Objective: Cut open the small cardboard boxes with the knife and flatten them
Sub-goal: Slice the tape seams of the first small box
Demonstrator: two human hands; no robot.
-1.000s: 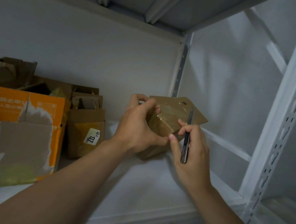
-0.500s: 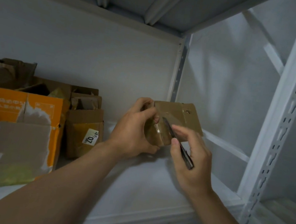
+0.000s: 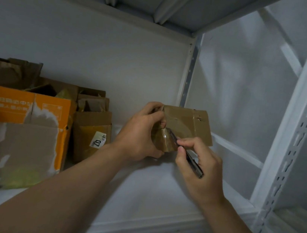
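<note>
Orange box point(image 3: 23, 132): stands at the far left on the shelf point(image 3: 158, 195), top flaps open, print torn away in patches; already cut or not, cannot tell.
Brown box point(image 3: 90, 127): just beside the orange one, on its right, with a white label point(image 3: 98, 140) on the front; large digits tilted, small print unreadable.
Cardboard at the back: more brown pieces behind these two, in shadow and partly cut off by the left edge; impossible to count.
Left hand point(image 3: 138, 134): grips the small cardboard box point(image 3: 186, 124) by its left end, fingers curled round it, most likely to keep it steady against the push of the blade.
Small cardboard box: held up above the shelf, near the back right corner of the bay, glossy taped face turned toward the camera, probably so that the seam is easy to reach; left end hidden behind the hand.
Knife point(image 3: 195, 167): slanted, tip up-left against the taped seam, handle end down-right; blade too dark to make out, depth of the cut not visible.
Right hand point(image 3: 201, 173): clamped on the knife like on a pen, close to the tip, seemingly for control in a short cut; middle of the handle covered by the fingers.
Post point(image 3: 292, 134): white perforated upright at the right, carries the shelf; top cut off by the frame.
</note>
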